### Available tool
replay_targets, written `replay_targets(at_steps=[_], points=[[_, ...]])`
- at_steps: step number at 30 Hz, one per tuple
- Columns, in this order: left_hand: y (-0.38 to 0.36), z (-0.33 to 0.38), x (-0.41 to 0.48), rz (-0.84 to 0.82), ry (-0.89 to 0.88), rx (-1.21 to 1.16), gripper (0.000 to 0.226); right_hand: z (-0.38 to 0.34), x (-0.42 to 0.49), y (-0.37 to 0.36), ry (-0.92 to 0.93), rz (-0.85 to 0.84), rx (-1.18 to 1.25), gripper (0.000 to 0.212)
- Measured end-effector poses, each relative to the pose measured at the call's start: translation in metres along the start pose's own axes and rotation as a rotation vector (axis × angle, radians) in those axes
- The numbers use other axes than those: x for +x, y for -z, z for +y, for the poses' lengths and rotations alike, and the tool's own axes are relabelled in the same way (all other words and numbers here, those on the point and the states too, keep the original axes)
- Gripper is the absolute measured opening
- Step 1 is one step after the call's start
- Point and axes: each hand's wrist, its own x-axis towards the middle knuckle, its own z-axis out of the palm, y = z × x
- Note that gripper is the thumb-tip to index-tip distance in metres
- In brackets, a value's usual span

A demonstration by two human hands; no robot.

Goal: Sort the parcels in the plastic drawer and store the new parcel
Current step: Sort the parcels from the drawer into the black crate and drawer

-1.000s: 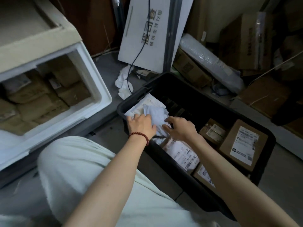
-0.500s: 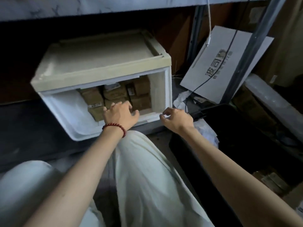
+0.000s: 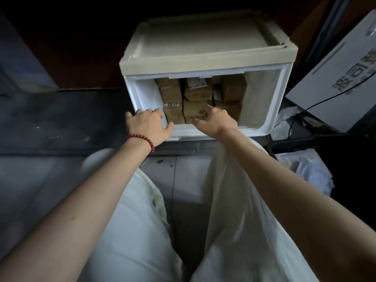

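The white plastic drawer stands pulled out of its beige-topped case, straight ahead of me. Several brown cardboard parcels with labels are packed upright inside, towards the back and middle. My left hand, with a red bead bracelet on the wrist, lies on the drawer's front left corner, fingers spread. My right hand reaches over the front wall. Its thumb and fingers pinch the near edge of the front middle parcel. No new parcel is in either hand.
A white board with printed characters leans at the right, with a black cable across it. Below it are the black crate's edge and a pale plastic bag. A dark ledge runs to the left. My knees fill the foreground.
My view swung from the black crate to the drawer. The left hand slid to the drawer's front left corner. The right hand left the drawer's right corner and reached in to a parcel.
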Motion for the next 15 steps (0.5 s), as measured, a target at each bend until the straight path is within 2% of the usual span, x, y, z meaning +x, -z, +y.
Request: replay_targets(at_steps=[7,12,15], points=[[-0.022,-0.004,0.014,0.012,-0.001,-0.102,0.049,0.015,0.024,-0.007,0.025,0.086,-0.118,0.061],[-0.034,0.011,0.037,0.110,-0.071,-0.065,0.047,0.027,0.045,-0.015,-0.010,0.082,-0.196,0.069],[-0.045,0.013,0.057,0.061,-0.063,-0.088,0.048,0.032,0.061,-0.018,-0.035,0.071,-0.215,0.068]])
